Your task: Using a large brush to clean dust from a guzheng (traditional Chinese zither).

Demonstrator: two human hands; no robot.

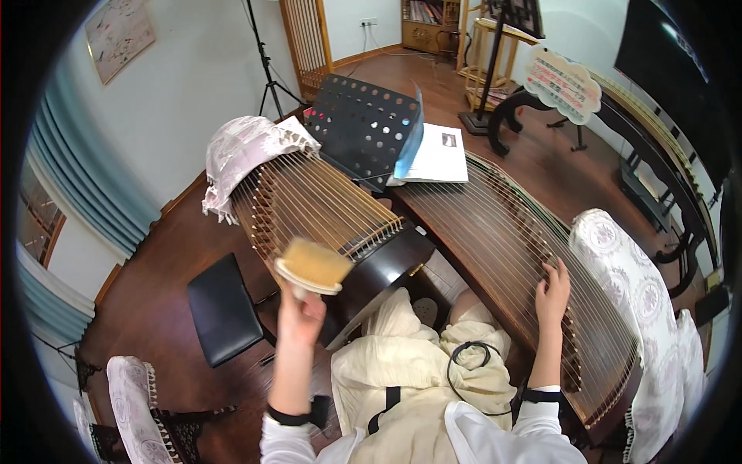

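Observation:
My left hand [300, 319] is raised and grips a brush [316, 268] with a pale base and thick tan bristles, slightly blurred. The bristles face up, away from my palm. Behind the brush, in the picture, lies a guzheng [324, 188] with a dark, glossy end; whether the two touch I cannot tell. My right hand [553, 293] holds nothing, its fingers apart over the strings of a second guzheng [464, 217]. Its fingertips are by the row of bridges [524, 232]. This instrument runs diagonally past my right knee.
A black perforated music stand [365, 119] and an open book [437, 152] stand at the far ends. Fringed cloth [243, 145] drapes the left guzheng. A black stool [223, 313] is at left, a cloth-covered form [623, 278] at right. A coiled black cable [464, 346] rests on my lap.

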